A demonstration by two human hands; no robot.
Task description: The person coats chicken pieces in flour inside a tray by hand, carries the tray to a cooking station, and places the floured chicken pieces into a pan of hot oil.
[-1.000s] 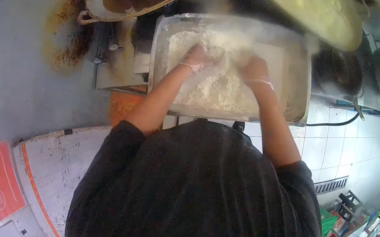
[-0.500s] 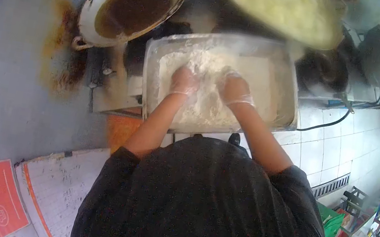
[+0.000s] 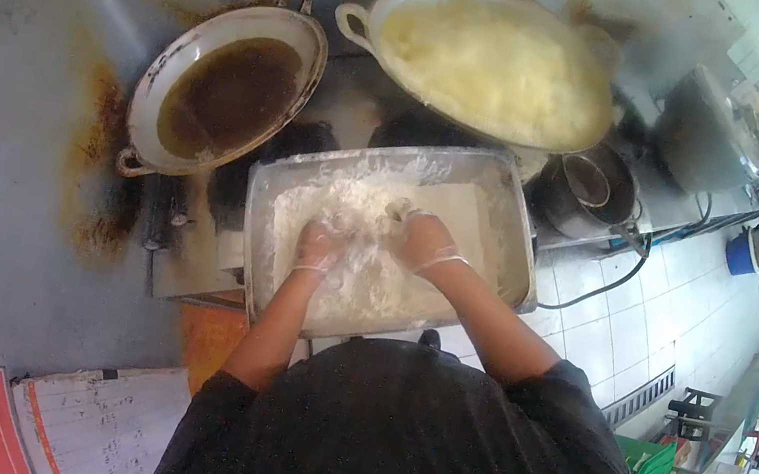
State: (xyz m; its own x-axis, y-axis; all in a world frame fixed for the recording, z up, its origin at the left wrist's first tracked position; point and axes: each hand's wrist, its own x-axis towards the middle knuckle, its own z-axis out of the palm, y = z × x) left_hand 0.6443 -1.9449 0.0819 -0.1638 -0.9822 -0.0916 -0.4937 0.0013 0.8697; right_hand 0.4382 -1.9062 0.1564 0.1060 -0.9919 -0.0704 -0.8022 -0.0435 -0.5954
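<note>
A rectangular metal tray (image 3: 517, 251) holds a layer of pale flour (image 3: 380, 293), heaped and clumpy around my hands. Both hands wear thin, clear plastic gloves dusted white. My left hand (image 3: 322, 245) is down in the flour on the tray's left side, its fingers blurred and partly covered. Near the middle, my right hand (image 3: 424, 242) has its fingers curled at a floury lump (image 3: 399, 208) whose kind I cannot make out. The two hands are apart, a short way from each other.
Behind the tray stand a wide pan of dark oil (image 3: 231, 99) and a large pan of pale, bubbling yellow contents (image 3: 491, 64). A dark pot (image 3: 590, 193) is at the right, with a black hose (image 3: 598, 291) below. White floor tiles (image 3: 642, 273) lie beyond.
The view has tilted up, so the pans and tray sit lower and show more fully. My hands have come somewhat closer together in the flour.
</note>
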